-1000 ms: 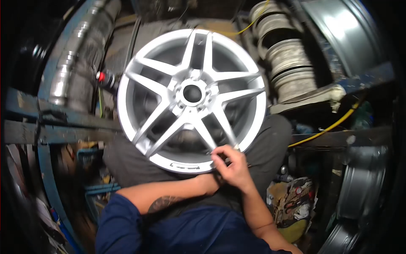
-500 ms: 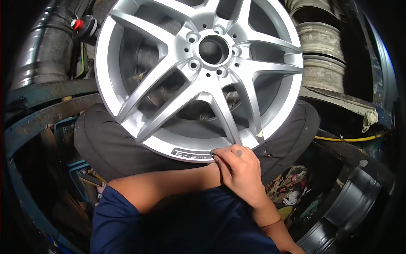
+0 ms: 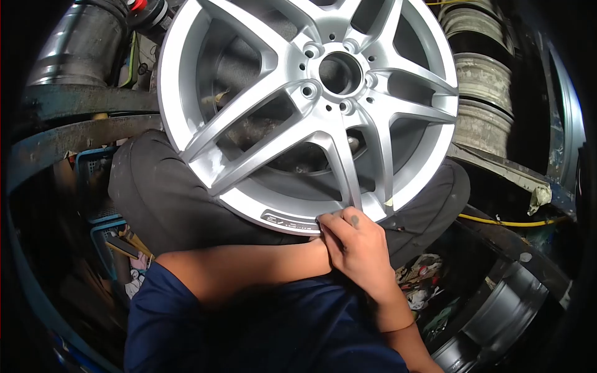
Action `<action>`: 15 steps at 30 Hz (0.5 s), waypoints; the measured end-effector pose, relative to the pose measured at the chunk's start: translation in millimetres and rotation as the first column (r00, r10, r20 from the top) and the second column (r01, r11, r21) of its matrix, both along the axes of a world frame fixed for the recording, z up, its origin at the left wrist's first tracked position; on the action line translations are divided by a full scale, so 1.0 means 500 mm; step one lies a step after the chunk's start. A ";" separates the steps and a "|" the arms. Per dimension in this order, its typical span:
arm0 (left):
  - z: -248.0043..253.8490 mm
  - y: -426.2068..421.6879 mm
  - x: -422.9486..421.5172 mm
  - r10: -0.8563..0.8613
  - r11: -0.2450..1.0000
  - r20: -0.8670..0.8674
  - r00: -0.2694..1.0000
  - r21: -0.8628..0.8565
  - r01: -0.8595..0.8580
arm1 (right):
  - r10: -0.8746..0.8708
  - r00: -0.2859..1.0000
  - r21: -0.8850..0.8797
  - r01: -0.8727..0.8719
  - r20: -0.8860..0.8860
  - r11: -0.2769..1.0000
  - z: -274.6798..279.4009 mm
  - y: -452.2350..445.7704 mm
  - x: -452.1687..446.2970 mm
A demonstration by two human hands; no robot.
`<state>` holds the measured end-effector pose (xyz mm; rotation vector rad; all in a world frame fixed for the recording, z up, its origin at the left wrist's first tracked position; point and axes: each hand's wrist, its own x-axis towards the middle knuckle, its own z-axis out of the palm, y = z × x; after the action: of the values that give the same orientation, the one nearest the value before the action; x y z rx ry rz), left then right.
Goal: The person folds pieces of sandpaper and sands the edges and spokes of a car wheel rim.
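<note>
A silver alloy wheel (image 3: 298, 133) with split spokes rests face up and tilted across the lap. On its near rim lies a dark label (image 3: 287, 221) with small light print. My right hand (image 3: 359, 242) is closed in a pinch at the right end of this label, fingertips against the rim. Whatever sits between the fingertips is too small and dark to make out. My left forearm (image 3: 249, 267) comes in from the left, and its wrist passes beneath my right hand. The fingers of my left hand are hidden there by the rim and my right hand.
Stacked wheels (image 3: 482, 99) stand at the right, and a bare metal barrel (image 3: 84, 46) at the upper left. Blue baskets (image 3: 96, 186) are by the left knee. A yellow hose (image 3: 510, 222) runs at right, above another wheel (image 3: 507, 304). A red-capped bottle (image 3: 149, 15) stands upper left.
In view, the wheel has shifted a little to the right, its upper part moving up out of frame. My right hand keeps its pinch at the label's right end.
</note>
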<state>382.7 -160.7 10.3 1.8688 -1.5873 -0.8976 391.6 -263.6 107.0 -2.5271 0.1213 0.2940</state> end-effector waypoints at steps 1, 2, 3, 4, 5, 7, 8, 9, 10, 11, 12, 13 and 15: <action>0.012 0.002 0.010 -0.041 0.999 0.032 0.999 0.016 0.040 | 0.008 1.000 0.003 -0.008 -0.012 1.000 0.004 -0.003 0.001; 0.020 0.004 0.013 -0.059 0.998 0.059 0.996 0.029 0.058 | 0.017 1.000 0.008 -0.017 -0.022 1.000 0.010 -0.008 0.000; 0.026 0.006 0.017 -0.079 0.996 0.089 0.993 0.044 0.076 | 0.026 0.999 0.015 -0.025 -0.035 1.000 0.012 -0.009 0.000; 0.029 0.003 0.010 -0.096 0.994 0.111 0.989 0.057 0.090 | 0.021 0.999 0.028 -0.021 -0.025 0.999 0.008 -0.007 0.003; 0.035 0.002 0.009 -0.130 0.990 0.126 0.983 0.073 0.122 | 0.012 1.000 0.040 -0.011 -0.018 0.999 0.001 -0.002 0.004; 0.049 -0.003 0.009 -0.200 0.976 0.151 0.968 0.116 0.184 | -0.041 0.999 0.083 0.039 0.024 0.996 0.000 -0.008 -0.001; 0.066 -0.004 0.018 -0.246 0.964 0.152 0.957 0.141 0.226 | -0.080 0.995 0.119 0.073 0.056 0.990 0.004 -0.021 -0.005; 0.080 -0.007 0.028 -0.299 0.947 0.133 0.945 0.164 0.277 | -0.122 0.989 0.156 0.107 0.086 0.982 0.009 -0.036 -0.010; 0.094 -0.006 0.040 -0.344 0.928 0.081 0.935 0.179 0.326 | -0.203 0.973 0.182 0.180 0.113 0.967 0.018 -0.055 -0.011; 0.130 -0.006 0.087 -0.369 0.912 -0.066 0.927 0.167 0.375 | -0.292 0.953 0.236 0.266 0.081 0.934 0.025 -0.074 -0.014; 0.157 -0.003 0.128 -0.398 0.891 -0.211 0.893 0.144 0.431 | -0.387 0.921 0.282 0.359 0.047 0.889 0.032 -0.089 -0.019; 0.178 -0.009 0.159 -0.321 0.902 -0.273 0.907 0.204 0.381 | -0.429 0.902 0.355 0.387 0.044 0.851 0.034 -0.103 -0.028; 0.202 -0.016 0.207 -0.082 0.968 -0.217 0.973 0.216 0.130 | -0.524 0.849 0.564 0.467 -0.070 0.681 0.038 -0.117 -0.051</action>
<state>486.1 -168.8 111.4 1.7836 -1.5204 -1.3282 366.3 -321.9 126.0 -1.8137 0.5884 -0.0253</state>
